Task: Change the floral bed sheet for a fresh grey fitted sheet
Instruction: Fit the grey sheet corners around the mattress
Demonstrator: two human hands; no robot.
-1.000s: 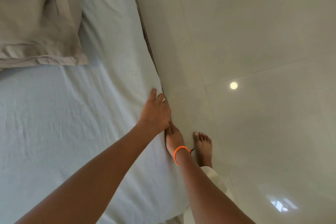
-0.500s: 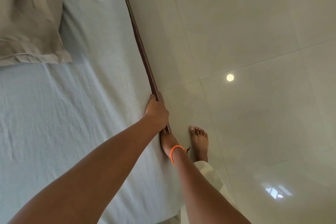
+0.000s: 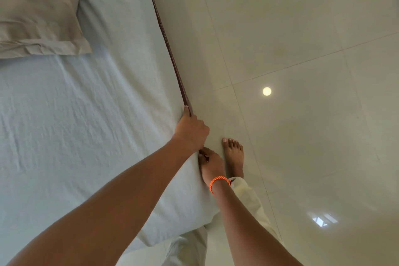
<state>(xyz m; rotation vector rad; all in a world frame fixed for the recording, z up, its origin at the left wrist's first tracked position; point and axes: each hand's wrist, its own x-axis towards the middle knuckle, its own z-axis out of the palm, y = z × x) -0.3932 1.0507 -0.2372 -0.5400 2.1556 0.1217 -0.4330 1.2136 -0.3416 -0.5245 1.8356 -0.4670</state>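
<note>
The grey sheet looks soft and light; the left hand clamps its hem at the side, the right hand's fingers stay hidden.

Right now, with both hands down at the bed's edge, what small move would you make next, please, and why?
Probably slide both hands along the edge toward the pillow, tucking as they go. The left hand grips the grey fitted sheet at the mattress edge and the right hand sits low beside it, while the dark bed frame shows beyond them.
</note>
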